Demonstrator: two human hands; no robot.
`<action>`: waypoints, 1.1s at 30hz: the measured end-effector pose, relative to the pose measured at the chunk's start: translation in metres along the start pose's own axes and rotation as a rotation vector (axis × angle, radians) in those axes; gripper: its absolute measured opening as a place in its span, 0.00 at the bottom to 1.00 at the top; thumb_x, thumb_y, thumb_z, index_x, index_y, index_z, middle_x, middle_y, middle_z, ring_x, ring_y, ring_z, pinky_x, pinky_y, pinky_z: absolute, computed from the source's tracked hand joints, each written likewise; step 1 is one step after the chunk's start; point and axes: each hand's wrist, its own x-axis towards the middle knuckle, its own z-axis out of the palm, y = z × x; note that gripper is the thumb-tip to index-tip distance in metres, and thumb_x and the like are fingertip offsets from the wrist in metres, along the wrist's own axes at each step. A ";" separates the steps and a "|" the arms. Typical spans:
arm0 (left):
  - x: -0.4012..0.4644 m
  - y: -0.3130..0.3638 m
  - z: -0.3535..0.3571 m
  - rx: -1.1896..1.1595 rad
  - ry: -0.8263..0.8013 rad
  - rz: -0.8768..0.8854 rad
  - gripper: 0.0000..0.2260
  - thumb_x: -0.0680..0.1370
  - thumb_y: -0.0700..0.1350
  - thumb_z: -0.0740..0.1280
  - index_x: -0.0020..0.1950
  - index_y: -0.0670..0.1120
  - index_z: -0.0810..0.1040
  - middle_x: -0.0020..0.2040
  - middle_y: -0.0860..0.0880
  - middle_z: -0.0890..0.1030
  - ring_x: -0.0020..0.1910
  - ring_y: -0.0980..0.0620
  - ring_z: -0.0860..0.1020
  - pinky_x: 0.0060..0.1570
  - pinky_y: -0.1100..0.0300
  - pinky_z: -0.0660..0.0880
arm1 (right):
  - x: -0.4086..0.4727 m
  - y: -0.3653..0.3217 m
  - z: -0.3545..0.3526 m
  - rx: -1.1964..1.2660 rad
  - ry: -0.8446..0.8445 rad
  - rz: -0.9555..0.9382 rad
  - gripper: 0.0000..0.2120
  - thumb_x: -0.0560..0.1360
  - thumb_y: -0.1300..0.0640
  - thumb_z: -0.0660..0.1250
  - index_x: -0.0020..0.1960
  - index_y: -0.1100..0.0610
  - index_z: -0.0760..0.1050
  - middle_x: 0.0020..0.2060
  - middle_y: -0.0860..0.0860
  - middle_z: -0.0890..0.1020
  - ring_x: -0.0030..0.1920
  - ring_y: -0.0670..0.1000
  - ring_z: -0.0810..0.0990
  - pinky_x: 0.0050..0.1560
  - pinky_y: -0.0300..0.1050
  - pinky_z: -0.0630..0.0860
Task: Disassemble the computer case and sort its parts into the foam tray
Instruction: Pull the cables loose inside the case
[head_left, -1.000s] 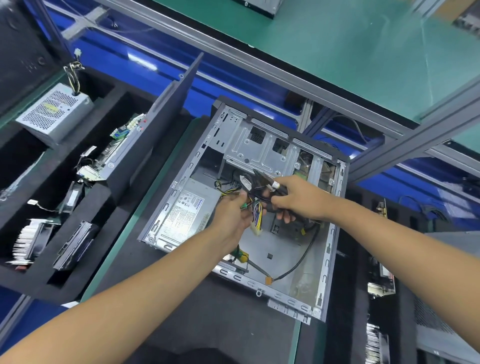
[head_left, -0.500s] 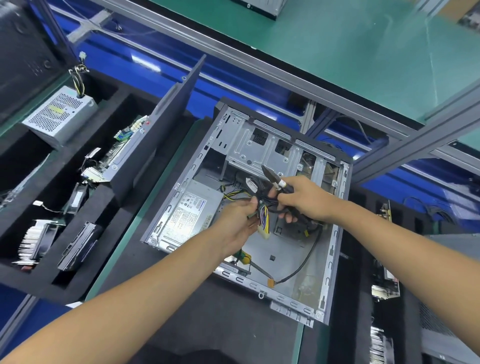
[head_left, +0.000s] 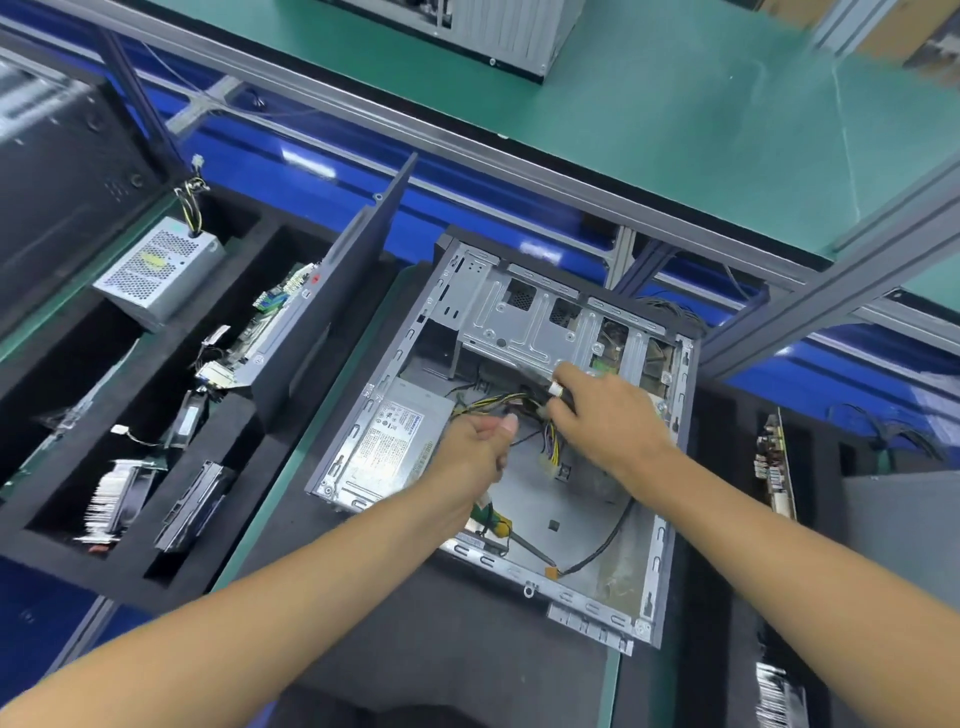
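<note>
The open computer case (head_left: 524, 322) lies flat in front of me, its power supply (head_left: 389, 441) still mounted at the left inside. A bundle of coloured cables (head_left: 550, 441) runs from it across the case floor. My left hand (head_left: 475, 447) is curled into a fist around part of that bundle. My right hand (head_left: 608, 415) grips a tool with dark handles and a white tip, held over the cables near the drive cage. A green-and-yellow screwdriver (head_left: 496, 522) lies on the case floor under my left wrist.
The black foam tray (head_left: 244, 415) to the left holds a power supply (head_left: 158, 267), a motherboard (head_left: 260, 327), a heatsink (head_left: 111, 501), a drive (head_left: 192, 506) and an upright side panel (head_left: 337, 291). Another foam tray (head_left: 810, 467) with a circuit board (head_left: 774, 467) sits at right.
Both hands shifted slightly within the case. My left fist pulled a little left from the right hand, which moved up towards the drive cage with the tool.
</note>
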 end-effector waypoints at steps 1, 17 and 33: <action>-0.004 0.006 -0.006 0.016 -0.048 0.022 0.10 0.85 0.47 0.65 0.61 0.42 0.75 0.38 0.49 0.73 0.33 0.56 0.70 0.35 0.63 0.71 | -0.001 -0.004 0.001 -0.038 0.014 -0.019 0.07 0.80 0.50 0.58 0.47 0.52 0.63 0.35 0.50 0.73 0.37 0.60 0.76 0.33 0.48 0.63; -0.021 0.062 -0.090 -0.111 -0.258 0.072 0.19 0.86 0.56 0.56 0.59 0.42 0.77 0.40 0.48 0.80 0.33 0.52 0.73 0.40 0.57 0.68 | -0.030 -0.134 -0.005 1.657 -0.063 0.488 0.11 0.80 0.64 0.54 0.60 0.62 0.70 0.39 0.56 0.80 0.31 0.54 0.76 0.37 0.48 0.73; -0.054 0.026 -0.190 0.827 -0.149 0.593 0.11 0.80 0.55 0.70 0.48 0.48 0.76 0.38 0.53 0.79 0.34 0.58 0.75 0.41 0.53 0.74 | -0.058 -0.246 0.020 1.668 0.138 0.570 0.15 0.77 0.49 0.59 0.55 0.54 0.79 0.46 0.45 0.82 0.51 0.47 0.77 0.46 0.44 0.67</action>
